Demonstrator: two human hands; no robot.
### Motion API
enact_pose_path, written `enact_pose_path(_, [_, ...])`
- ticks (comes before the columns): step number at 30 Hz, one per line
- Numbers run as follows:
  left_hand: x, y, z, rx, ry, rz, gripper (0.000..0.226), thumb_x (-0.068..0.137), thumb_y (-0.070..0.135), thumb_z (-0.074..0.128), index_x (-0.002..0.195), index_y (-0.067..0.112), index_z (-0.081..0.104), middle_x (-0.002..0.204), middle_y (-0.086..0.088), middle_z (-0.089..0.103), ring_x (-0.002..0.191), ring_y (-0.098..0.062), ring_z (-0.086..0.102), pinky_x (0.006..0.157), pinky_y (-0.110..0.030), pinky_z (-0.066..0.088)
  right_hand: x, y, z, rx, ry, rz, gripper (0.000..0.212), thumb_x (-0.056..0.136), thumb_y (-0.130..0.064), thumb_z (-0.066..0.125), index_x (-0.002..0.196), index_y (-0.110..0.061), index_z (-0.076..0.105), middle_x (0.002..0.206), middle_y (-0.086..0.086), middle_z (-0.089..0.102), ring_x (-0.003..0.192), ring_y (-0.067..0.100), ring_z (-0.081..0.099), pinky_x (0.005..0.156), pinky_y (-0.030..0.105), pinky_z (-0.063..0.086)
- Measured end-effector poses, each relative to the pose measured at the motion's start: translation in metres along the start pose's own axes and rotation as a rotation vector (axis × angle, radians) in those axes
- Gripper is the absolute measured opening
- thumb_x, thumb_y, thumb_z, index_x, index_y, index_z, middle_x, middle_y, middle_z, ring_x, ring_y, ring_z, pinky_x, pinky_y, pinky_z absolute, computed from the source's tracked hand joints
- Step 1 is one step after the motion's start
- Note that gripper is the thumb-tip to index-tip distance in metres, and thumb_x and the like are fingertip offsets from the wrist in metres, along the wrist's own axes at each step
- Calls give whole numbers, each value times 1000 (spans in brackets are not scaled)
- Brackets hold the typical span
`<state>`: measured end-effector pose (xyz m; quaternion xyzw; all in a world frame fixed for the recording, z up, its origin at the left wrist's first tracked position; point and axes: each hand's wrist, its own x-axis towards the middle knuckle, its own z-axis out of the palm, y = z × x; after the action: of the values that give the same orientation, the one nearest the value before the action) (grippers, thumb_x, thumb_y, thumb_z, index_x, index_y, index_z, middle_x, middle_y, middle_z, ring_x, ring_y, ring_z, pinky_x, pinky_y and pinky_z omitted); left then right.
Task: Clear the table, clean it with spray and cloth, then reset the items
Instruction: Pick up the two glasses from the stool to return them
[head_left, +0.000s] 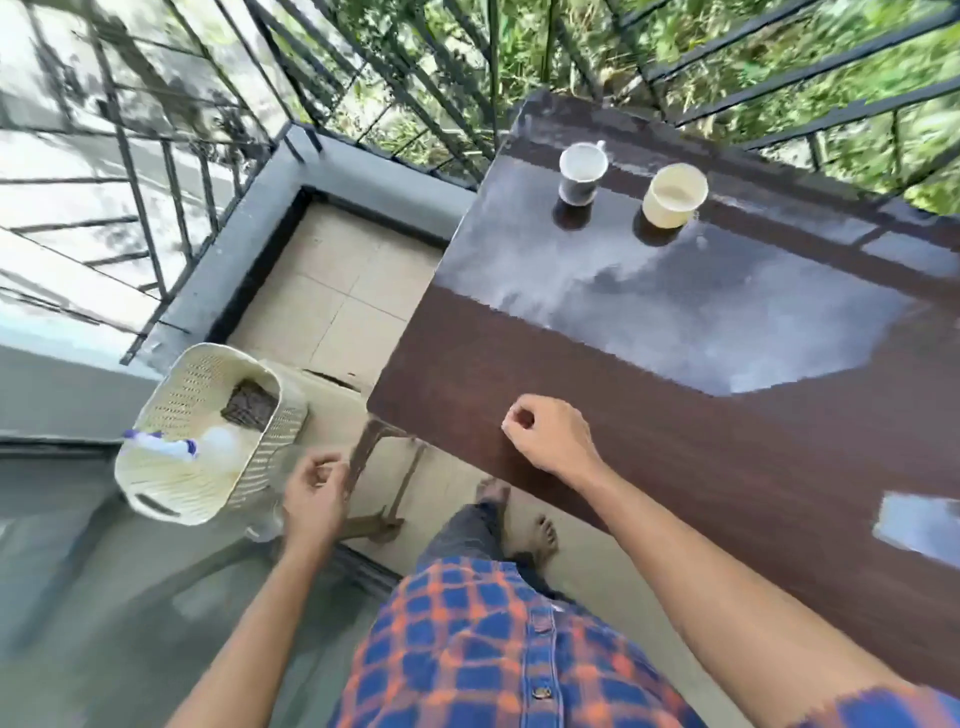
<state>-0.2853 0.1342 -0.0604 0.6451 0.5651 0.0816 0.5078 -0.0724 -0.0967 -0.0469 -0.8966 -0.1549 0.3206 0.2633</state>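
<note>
Near table (675, 493) half bare; mug (582, 174) and cup (674, 196) stand far

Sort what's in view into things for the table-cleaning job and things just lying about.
For the job: table; dark mug and cream cup on it; spray bottle and dark cloth in the cream basket.

Just there: railing, tiled floor.

railing (171, 171): black metal, along balcony edge | foliage (597, 47): green, behind railing | floor (337, 296): beige tile
</note>
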Motion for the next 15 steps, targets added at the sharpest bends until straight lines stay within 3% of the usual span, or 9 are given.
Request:
enact_pose_path(3, [-7,-43,-38,4,82,-129,6,96,11,66,101,12,63,83,-11,64,74,-24,57,64,-31,46,-7,-36,30,-27,-105,-89,14,81,-41,57,86,-33,67,82,-14,69,82,17,63,71,30,48])
enact_pose_path(7, [-6,-82,-67,-2,248,-266,39,89,10,75,123,2,57,96,-11,62,97,-29,62,91,-40,48,-3,-93,70,-99,-241,-268,8,80,-30,60,73,-28,61,74,-13,62,76,12,58,66,25,38])
enact_pose_path(9, [-3,-96,-75,1,324,-350,52,84,11,80,128,3,54,104,-16,62,105,-34,63,97,-43,47,1,-119,92,-148,-299,-357,8,80,-28,61,72,-28,61,71,-13,60,75,12,59,66,26,40])
enact_pose_path(11, [3,-108,-83,11,359,-422,63,79,15,85,132,4,51,120,-23,61,113,-38,60,100,-43,46,8,-145,119,-210,-362,-430,9,80,-27,62,86,-27,70,79,-12,65,83,15,64,71,26,47])
enact_pose_path(15, [12,-129,-90,9,345,-473,85,74,15,90,145,3,45,140,-26,53,129,-39,52,109,-42,40,31,-179,175,-302,-478,-396,47,77,-25,68,124,-29,65,117,-2,69,109,17,64,85,22,44])
